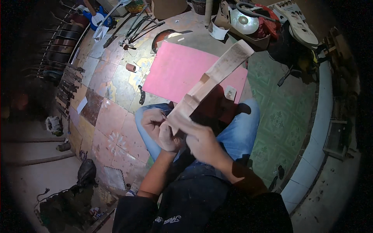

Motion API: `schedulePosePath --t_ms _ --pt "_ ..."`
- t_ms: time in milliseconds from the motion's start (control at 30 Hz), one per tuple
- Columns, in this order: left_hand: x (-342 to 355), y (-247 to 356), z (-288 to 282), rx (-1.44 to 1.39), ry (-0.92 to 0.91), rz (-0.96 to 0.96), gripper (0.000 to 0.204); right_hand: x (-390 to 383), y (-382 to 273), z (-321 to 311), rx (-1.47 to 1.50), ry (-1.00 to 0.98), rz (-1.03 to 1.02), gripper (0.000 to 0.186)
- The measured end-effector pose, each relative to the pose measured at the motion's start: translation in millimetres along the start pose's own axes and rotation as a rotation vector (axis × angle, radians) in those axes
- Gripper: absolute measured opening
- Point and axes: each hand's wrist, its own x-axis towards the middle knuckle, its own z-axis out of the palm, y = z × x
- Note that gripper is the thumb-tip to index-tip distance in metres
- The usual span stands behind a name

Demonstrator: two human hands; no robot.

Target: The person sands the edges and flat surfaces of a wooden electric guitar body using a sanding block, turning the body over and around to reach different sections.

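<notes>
A long, pale wooden instrument neck (200,92), broader at its far end and stepped along its length, slants from my lap up to the right. My left hand (162,132) is closed around its near end, palm turned up and fingers curled. Against that same end lies my right hand (204,143), slightly blurred, with its fingers bent in. Whatever the right fingers hold is hidden. Beyond my knees and partly under the neck, a pink board (182,72) rests on the floor. A small pale card or block (230,93) sits on the board's right side.
A dark-handled tool (142,95) and a reddish-brown cylinder (131,68) lie left of the board. Clamps or metal rods (142,29) are at the back. A cardboard box (256,40) with a disc and red plastic stands back right. Several instrument parts line the left wall.
</notes>
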Motion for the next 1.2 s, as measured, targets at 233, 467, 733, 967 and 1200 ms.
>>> schedulePosePath --t_ms 233,467,733,967,1200 --pt "-7 3 6 -0.123 0.03 -0.066 0.033 2 3 -6 -0.133 -0.021 0.056 0.056" --pt "-15 7 7 -0.298 0.032 -0.107 0.034 -1 10 -12 -0.183 -0.052 0.113 0.054" --pt "-13 13 13 -0.32 0.04 -0.136 0.033 7 16 -17 -0.187 0.012 0.041 0.054" --pt "-8 13 19 -0.369 0.023 -0.151 0.029 3 26 -29 -0.311 0.001 -0.039 0.054" --pt "0 16 19 -0.326 -0.02 -0.152 0.031 1 21 -33 -0.255 0.041 -0.093 0.05"
